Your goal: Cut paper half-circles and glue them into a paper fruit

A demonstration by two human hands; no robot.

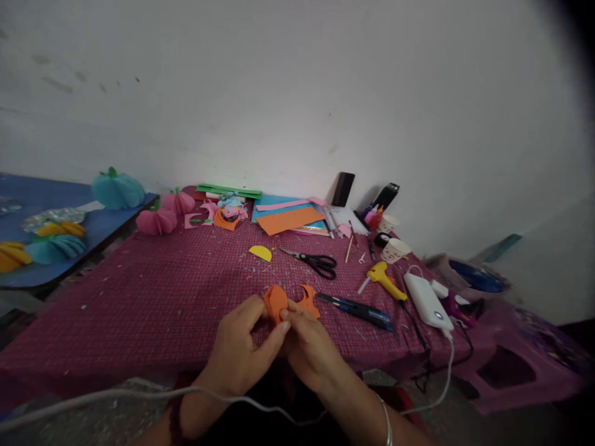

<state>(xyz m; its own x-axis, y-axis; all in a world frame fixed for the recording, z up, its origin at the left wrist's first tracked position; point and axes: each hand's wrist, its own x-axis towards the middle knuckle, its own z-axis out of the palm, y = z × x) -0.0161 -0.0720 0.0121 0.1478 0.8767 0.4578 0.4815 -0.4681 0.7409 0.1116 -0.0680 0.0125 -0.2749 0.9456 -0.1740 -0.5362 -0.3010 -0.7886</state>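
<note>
Both hands meet over the near edge of the table around a small stack of orange paper pieces (276, 301), which look folded or layered. My left hand (244, 347) grips the stack from the left, its thumb stretched toward the other hand. From the right, my right hand (310, 347) pinches the same paper at its lower right edge. Just beyond my right hand lies an orange paper scrap (309, 300) with curved cut-outs. A blue utility knife (357, 310) rests to the right, and black-handled scissors (316, 263) lie farther back beside a yellow half-circle of paper (261, 253).
A yellow glue gun (385, 280) and a white power bank (427, 300) with a cable are at right, near paper cups (395, 250). Coloured paper sheets (288, 220) lie at the back. Pink paper pumpkins (157, 221) stand back left; a blue one (118, 189) sits on another table.
</note>
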